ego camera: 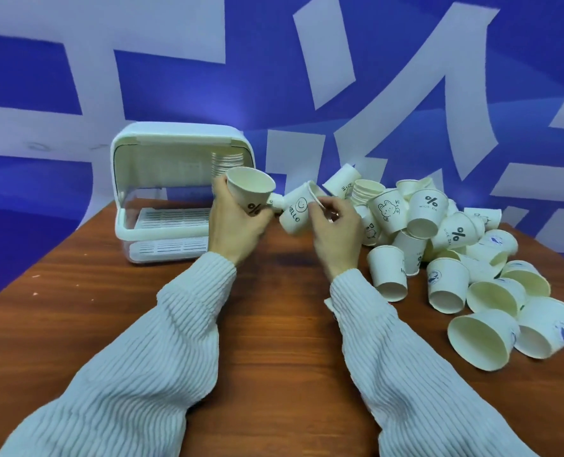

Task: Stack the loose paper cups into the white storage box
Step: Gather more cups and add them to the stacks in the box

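Frame centre, before the white storage box: left hand clasps a percent-mark cup, right hand pinches a HELLO cup rim; light, crushable, grip walls gently.

It looks like a staged recording spot, not a home. A wooden table stands against a blue-and-white printed backdrop.

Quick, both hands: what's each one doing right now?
Left hand: closed around a percent-sign cup, mouth tilted up.
Right hand: fingers pinching the rim of a HELLO cup.
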